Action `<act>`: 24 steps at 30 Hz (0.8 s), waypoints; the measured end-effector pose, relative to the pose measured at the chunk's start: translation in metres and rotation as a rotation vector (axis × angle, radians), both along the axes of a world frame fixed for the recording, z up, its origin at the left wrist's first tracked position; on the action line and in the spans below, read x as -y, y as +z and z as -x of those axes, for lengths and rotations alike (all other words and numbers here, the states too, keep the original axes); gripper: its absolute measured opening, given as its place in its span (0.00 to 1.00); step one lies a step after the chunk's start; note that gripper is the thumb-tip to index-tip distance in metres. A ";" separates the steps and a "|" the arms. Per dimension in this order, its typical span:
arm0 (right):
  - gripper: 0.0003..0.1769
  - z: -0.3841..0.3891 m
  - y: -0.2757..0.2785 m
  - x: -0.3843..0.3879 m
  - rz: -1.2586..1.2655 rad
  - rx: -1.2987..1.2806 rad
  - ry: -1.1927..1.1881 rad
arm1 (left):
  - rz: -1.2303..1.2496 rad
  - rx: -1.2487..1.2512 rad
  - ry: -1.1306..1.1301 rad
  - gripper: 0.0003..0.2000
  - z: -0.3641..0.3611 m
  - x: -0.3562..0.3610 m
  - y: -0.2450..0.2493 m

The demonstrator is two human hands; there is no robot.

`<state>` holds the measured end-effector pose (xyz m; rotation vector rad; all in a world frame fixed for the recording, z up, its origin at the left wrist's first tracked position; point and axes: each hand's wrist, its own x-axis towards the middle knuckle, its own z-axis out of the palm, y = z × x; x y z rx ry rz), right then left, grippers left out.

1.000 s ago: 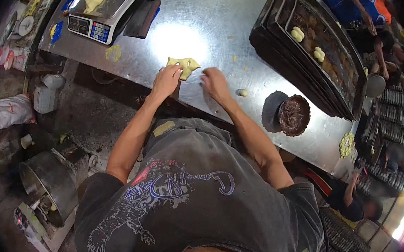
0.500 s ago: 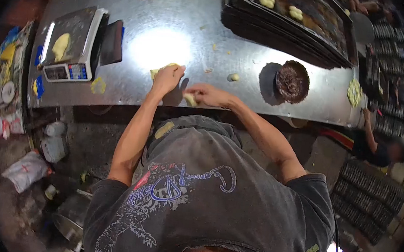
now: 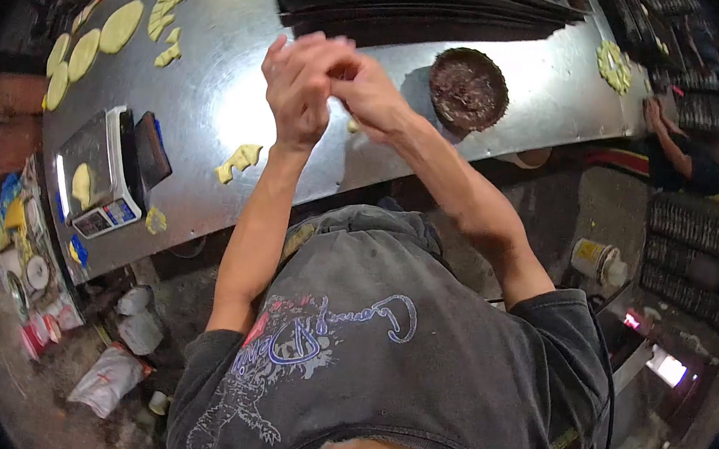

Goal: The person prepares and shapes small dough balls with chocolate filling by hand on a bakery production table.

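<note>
My left hand (image 3: 296, 93) and my right hand (image 3: 370, 96) are raised together over the table, fingers meeting and partly blurred. Both look curled around something hidden between them. A torn scrap of yellow dough (image 3: 240, 161) lies on the metal table (image 3: 206, 110), left of my left wrist. Just below the hands sits a small dough ball (image 3: 352, 126), partly covered by my right wrist. The bowl of dark brown filling (image 3: 467, 92) stands to the right of my right hand.
At left, a digital scale (image 3: 107, 192) carries a dough piece (image 3: 82, 186). Flat dough ovals (image 3: 121, 26) and a row of cut dough strips (image 3: 168, 11) lie farther back. Stacked dark trays (image 3: 432, 11) fill the back edge. Another person (image 3: 690, 161) is at the right.
Both hands have risen from the table's front edge and come together. The dough scrap by my left hand now lies loose. The view has turned and shifted.
</note>
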<state>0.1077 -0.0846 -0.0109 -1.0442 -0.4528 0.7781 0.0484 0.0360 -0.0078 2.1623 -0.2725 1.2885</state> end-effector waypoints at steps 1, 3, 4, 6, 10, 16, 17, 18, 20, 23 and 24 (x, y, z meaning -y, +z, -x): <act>0.11 0.007 -0.002 0.014 -0.058 -0.201 0.078 | 0.033 0.075 -0.019 0.23 0.001 0.008 -0.004; 0.13 0.019 -0.004 0.034 -0.127 -0.506 0.152 | 0.070 0.109 -0.132 0.24 0.001 0.019 -0.012; 0.15 0.024 -0.003 0.041 -0.135 -0.621 0.149 | 0.103 0.098 -0.174 0.25 0.002 0.028 -0.023; 0.15 0.017 -0.001 0.061 -0.041 -0.579 0.098 | 0.250 -0.030 -0.292 0.30 -0.002 0.052 -0.044; 0.13 -0.043 -0.032 0.115 0.202 -0.229 0.109 | 0.082 -0.469 -0.234 0.46 -0.005 0.088 -0.060; 0.18 -0.153 -0.110 0.209 1.281 0.832 -0.360 | 0.599 -1.252 -0.336 0.25 0.032 0.104 -0.109; 0.18 -0.163 -0.139 0.224 1.259 1.005 -0.430 | 0.664 -1.228 -0.354 0.22 0.037 0.107 -0.109; 0.18 -0.166 -0.161 0.233 1.230 1.174 -0.498 | 0.711 -1.230 -0.315 0.21 0.042 0.109 -0.112; 0.18 -0.158 -0.168 0.231 1.414 1.092 -0.295 | 0.806 -1.221 -0.235 0.20 0.044 0.110 -0.115; 0.17 -0.171 -0.166 0.232 1.350 0.717 -0.328 | 0.966 -1.120 -0.135 0.20 0.040 0.110 -0.114; 0.18 -0.182 -0.167 0.232 1.267 0.553 -0.386 | 1.013 -1.101 -0.118 0.20 0.039 0.111 -0.112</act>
